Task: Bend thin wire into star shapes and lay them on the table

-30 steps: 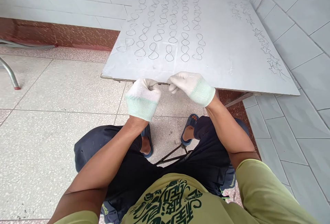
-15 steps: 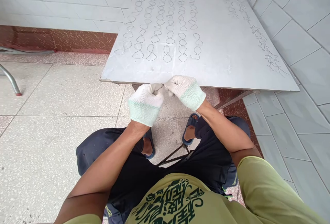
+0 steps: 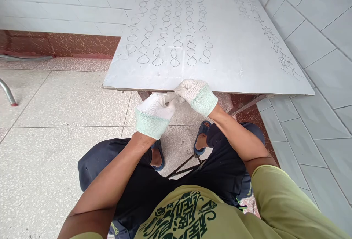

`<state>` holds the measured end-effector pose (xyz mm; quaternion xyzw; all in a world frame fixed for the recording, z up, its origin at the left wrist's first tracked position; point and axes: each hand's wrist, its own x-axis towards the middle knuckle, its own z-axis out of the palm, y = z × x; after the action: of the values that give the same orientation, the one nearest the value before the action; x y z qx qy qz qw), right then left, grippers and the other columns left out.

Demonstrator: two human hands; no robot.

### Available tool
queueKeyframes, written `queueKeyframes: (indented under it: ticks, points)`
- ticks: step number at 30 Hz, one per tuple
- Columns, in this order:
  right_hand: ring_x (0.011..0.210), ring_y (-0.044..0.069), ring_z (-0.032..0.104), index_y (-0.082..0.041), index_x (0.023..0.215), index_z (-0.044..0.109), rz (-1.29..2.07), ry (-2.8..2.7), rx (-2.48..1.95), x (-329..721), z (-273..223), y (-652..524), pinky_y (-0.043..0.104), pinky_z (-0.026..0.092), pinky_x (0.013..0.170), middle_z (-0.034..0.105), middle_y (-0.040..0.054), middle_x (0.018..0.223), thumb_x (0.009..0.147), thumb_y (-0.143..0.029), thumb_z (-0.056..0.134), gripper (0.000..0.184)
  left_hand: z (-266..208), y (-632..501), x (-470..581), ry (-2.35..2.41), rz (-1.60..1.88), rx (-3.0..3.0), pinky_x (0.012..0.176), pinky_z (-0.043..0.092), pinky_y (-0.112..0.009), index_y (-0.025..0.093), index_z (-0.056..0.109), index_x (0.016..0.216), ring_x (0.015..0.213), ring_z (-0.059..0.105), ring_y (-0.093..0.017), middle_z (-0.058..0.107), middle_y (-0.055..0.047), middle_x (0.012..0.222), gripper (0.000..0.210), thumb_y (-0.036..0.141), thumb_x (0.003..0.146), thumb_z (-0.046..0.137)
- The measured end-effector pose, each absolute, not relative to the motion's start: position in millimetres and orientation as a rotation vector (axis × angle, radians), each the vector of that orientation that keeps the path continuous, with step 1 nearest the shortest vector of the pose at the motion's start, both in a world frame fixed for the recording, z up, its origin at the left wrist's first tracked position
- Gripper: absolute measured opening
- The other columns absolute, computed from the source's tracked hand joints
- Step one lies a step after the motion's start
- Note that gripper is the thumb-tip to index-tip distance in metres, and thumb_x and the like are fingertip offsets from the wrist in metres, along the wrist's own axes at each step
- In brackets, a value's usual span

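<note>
My left hand (image 3: 156, 113) and my right hand (image 3: 197, 96), both in white knitted gloves with pale green cuffs, meet fingertip to fingertip at the front edge of the table (image 3: 225, 81). Each is closed in a pinch. A thin wire (image 3: 176, 118) shows faintly just below them; most of it is hidden by the fingers. Beyond the hands, several rows of wire figure-eights (image 3: 191, 56) lie flat on the white tabletop. Along its right side runs a line of star-shaped wire pieces (image 3: 286, 62).
Tiled walls (image 3: 324, 81) border the table at the back and right. Under it are a slanted brace (image 3: 244, 105) and the speckled floor (image 3: 68, 103). A curved metal leg (image 3: 7, 93) stands at far left. My slippered feet (image 3: 202, 140) are below, near a dark metal frame (image 3: 184, 166).
The view has shifted slightly, so the table sits a little further left. Both hands stay pinched together; the left fingertips have turned slightly and now overlap the right ones more.
</note>
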<state>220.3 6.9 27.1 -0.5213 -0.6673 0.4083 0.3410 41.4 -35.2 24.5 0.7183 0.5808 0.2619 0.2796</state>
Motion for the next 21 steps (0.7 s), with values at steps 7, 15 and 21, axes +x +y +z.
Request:
queueKeyframes:
  ticks: [7,15,21]
  points:
    - [0.079,0.017,0.074,-0.024,0.069,0.069,1.106,-1.75,-1.324,223,29,9,0.033,0.057,0.089,0.078,-0.0003,0.074,0.106,-0.034,0.07,0.038,28,-33,42,1.59,0.715,2.05,0.069,0.042,-0.037,0.026,0.052,0.061,0.068,0.059,-0.022,0.053,-0.001,0.057,0.044,0.032,0.105,0.055]
    - [0.069,0.019,0.077,-0.022,0.082,0.077,1.517,-1.572,-1.219,236,31,25,0.034,0.066,0.079,0.082,0.0033,0.075,0.107,-0.061,0.079,0.047,33,-32,37,1.648,0.685,1.906,0.066,0.042,-0.034,0.025,0.066,0.069,0.07,0.066,-0.023,0.066,-0.002,0.06,0.035,0.031,0.102,0.056]
    - [0.08,0.019,0.083,-0.021,0.083,0.08,1.431,-1.611,-1.215,236,35,20,0.033,0.068,0.085,0.087,0.0054,0.086,0.103,-0.052,0.085,0.037,23,-32,38,1.65,0.822,1.836,0.069,0.045,-0.031,0.026,0.067,0.076,0.084,0.072,-0.025,0.067,-0.003,0.065,0.026,0.031,0.1,0.059]
